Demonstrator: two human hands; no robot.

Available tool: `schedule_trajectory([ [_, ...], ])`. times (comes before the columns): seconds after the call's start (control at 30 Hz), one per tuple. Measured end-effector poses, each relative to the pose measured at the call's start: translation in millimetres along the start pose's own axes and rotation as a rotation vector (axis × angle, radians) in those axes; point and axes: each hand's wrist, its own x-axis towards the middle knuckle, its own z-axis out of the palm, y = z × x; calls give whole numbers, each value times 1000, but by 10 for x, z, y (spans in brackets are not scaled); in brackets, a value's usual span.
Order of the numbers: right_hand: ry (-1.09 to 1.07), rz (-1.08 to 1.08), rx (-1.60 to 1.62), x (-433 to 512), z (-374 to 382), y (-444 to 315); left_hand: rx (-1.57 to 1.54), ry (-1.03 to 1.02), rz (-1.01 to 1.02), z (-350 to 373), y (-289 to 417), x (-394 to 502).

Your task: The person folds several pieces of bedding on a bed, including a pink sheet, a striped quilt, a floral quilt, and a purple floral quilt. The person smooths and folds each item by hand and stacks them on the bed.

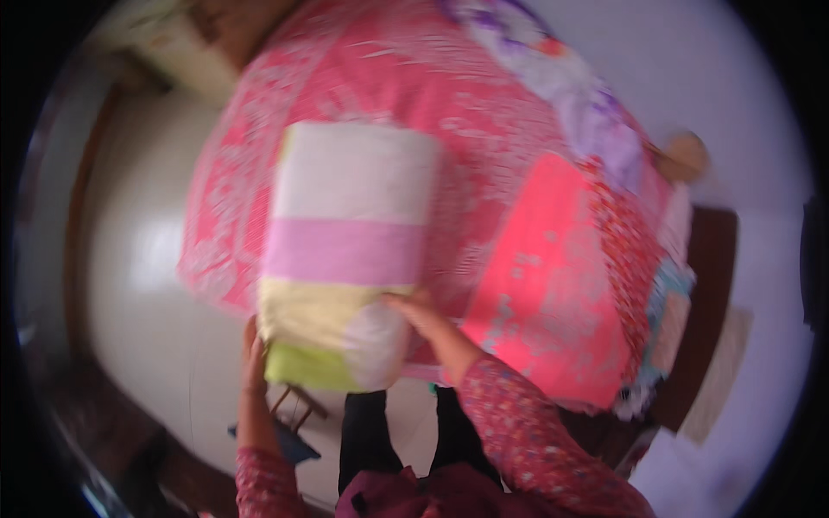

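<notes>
A folded cloth bundle [350, 252], banded in white, lilac, cream and lime green with a pale round patch, lies at the near edge of a bed with a pink patterned cover [479, 116]. My left hand [254, 346] is against the bundle's left side near its front corner, its fingers partly hidden. On the right, my right hand [414, 311] rests with its thumb over the top and grips the bundle's right edge. The bundle's near end sticks out past the bed's edge, above my legs. The picture is somewhat blurred.
To the right lies a bright pink folded cloth [550, 291] beside a red floral fabric [625, 272] and a white-and-purple cloth [576, 110]. A small wooden stool [304, 406] stands on the pale tiled floor [155, 246] at lower left. A white wall [699, 78] borders the bed.
</notes>
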Motion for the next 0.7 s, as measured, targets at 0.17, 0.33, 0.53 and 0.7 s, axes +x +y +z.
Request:
schedule_trajectory([
  [0.17,-286,-107,475,-101,21,-339,82,-231,-246,261,335,226],
  [0.33,-362,-202,565,-454,-434,-576,-18,-381,-268,611,415,-76],
  [0.53,-365,-283,550,-1092,-1598,-400,-98,-453,-359,1746,275,-908],
  [0.7,-228,-284,513,-1714,-2980,-8,-31,-473,-336,3011,71,-1731],
])
